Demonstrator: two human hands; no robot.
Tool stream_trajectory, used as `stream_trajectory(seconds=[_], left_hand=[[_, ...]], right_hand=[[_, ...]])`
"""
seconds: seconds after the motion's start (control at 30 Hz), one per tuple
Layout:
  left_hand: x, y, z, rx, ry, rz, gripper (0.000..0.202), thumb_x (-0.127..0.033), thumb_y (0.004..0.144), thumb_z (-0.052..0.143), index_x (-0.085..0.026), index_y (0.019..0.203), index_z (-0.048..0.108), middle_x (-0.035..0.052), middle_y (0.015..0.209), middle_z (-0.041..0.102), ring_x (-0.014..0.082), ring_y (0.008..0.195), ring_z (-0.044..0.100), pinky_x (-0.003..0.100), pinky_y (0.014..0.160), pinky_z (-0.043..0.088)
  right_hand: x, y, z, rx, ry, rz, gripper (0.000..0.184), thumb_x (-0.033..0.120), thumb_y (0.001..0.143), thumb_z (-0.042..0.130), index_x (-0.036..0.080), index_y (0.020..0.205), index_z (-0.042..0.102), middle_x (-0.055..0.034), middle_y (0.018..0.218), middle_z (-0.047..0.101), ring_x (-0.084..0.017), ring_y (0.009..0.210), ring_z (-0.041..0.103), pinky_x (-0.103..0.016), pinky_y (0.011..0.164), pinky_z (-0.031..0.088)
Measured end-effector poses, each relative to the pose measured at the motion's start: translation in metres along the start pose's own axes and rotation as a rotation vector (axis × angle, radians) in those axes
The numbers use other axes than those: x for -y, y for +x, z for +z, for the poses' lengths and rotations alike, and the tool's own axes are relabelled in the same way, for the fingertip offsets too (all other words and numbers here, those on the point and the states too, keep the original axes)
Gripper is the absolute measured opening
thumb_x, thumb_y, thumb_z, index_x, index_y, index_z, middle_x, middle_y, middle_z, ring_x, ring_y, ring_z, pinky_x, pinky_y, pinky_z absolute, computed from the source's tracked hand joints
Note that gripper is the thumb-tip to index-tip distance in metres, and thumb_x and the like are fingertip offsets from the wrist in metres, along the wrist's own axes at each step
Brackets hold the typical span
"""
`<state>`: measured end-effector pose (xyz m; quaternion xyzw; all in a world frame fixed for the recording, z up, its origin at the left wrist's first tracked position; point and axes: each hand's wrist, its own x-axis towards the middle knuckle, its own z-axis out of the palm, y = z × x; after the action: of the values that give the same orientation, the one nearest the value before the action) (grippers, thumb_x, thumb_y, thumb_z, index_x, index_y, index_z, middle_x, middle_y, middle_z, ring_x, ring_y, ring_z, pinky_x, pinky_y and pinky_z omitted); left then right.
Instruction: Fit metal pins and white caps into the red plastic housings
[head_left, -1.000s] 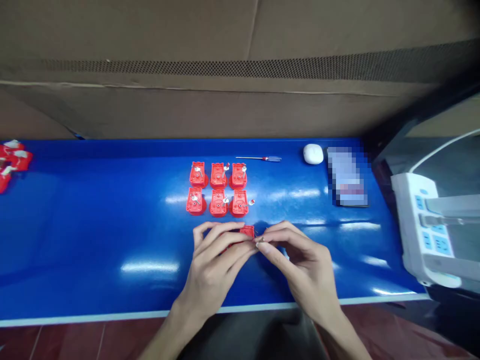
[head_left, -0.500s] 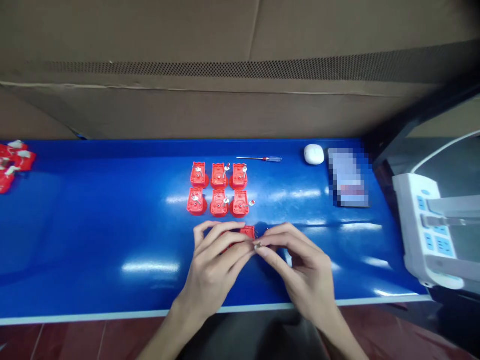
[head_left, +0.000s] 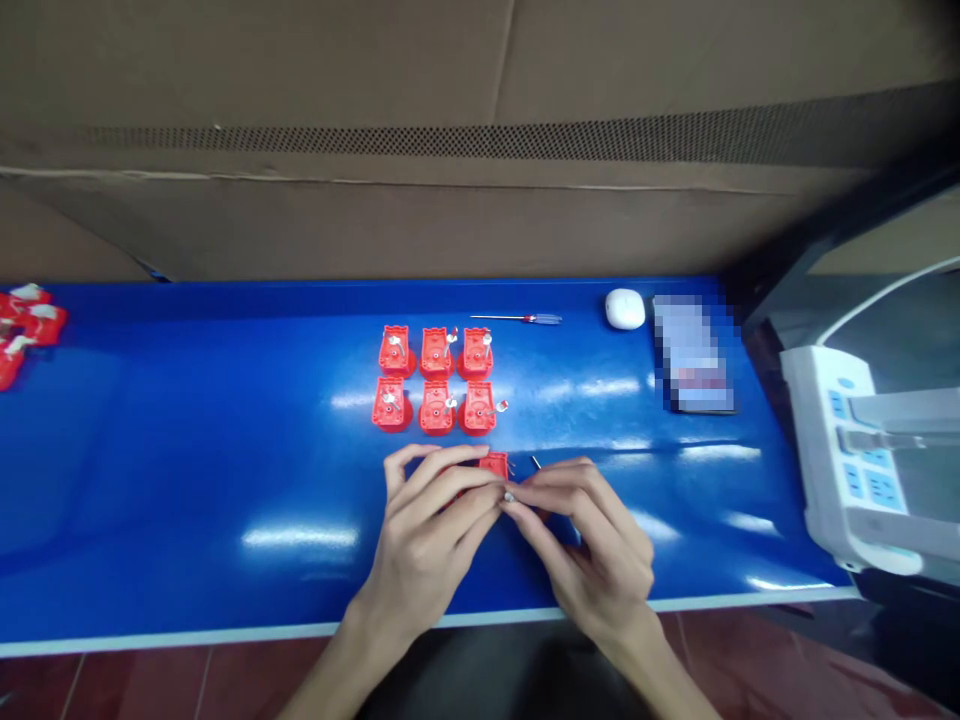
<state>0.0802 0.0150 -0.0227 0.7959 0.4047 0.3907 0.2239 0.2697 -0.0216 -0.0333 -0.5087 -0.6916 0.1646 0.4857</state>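
My left hand (head_left: 435, 525) is closed around a red plastic housing (head_left: 493, 463), most of which its fingers hide. The fingertips of my right hand (head_left: 600, 545) are pinched on a small silvery piece (head_left: 509, 496) at the housing's near right side, where both hands meet. A thin metal rod (head_left: 535, 462) sticks out beyond the right fingers; the rest of it is hidden under that hand. Just past my hands stand two rows of similar red housings (head_left: 436, 405), each with a small white-and-metal part on it.
Behind the rows lies a screwdriver (head_left: 541, 319) with a clear handle. A white rounded case (head_left: 625, 309) and a blurred-out phone (head_left: 691, 355) are at the back right. More red parts (head_left: 30, 325) lie far left. A white power strip (head_left: 851, 455) stands beyond the right edge.
My right hand has shifted slightly left and turned, its fingers closing in on the small silvery piece. More of the metal rod shows. My left hand stays nearly still.
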Motion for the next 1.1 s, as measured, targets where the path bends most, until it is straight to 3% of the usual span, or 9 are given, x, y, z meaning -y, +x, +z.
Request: stream_trajectory(seconds=[0.57,0.77,0.97,1.1], left_hand=[[0.002,-0.003,0.000,-0.020,-0.019,-0.011,0.019,-0.006,0.102,0.078,-0.023,0.110,0.077,0.0017,0.116,0.087,0.0247,0.122,0.080,0.046,0.108,0.044],[0.000,-0.003,-0.006,0.004,0.051,-0.010,0.024,-0.011,0.102,0.081,-0.026,0.122,0.078,0.0036,0.122,0.084,0.0258,0.126,0.076,0.047,0.109,0.046],[0.002,-0.013,-0.027,0.002,0.141,-0.083,0.044,-0.021,0.097,0.090,-0.026,0.138,0.075,0.0090,0.135,0.077,0.0278,0.129,0.071,0.046,0.110,0.051],[0.012,-0.021,-0.035,0.036,0.145,-0.136,0.053,-0.026,0.098,0.089,-0.028,0.148,0.070,0.0087,0.142,0.075,0.0279,0.130,0.070,0.046,0.112,0.052]], right_hand=[[0.005,0.006,-0.006,0.071,0.047,0.014,0.040,-0.001,0.095,0.079,0.021,0.129,0.075,-0.0061,0.104,0.072,-0.021,0.095,0.067,-0.038,0.081,0.059],[0.004,0.006,-0.018,0.130,-0.015,0.049,0.036,0.014,0.097,0.084,0.024,0.131,0.076,-0.0071,0.109,0.070,-0.023,0.099,0.066,-0.041,0.084,0.059],[-0.015,0.004,-0.032,0.079,-0.124,0.322,0.018,0.029,0.108,0.072,0.030,0.124,0.079,-0.0059,0.111,0.075,-0.021,0.087,0.068,-0.036,0.074,0.057],[-0.028,-0.001,-0.030,0.166,-0.233,0.437,0.020,0.044,0.107,0.074,0.028,0.118,0.079,-0.0047,0.109,0.074,-0.021,0.087,0.068,-0.037,0.079,0.058]])
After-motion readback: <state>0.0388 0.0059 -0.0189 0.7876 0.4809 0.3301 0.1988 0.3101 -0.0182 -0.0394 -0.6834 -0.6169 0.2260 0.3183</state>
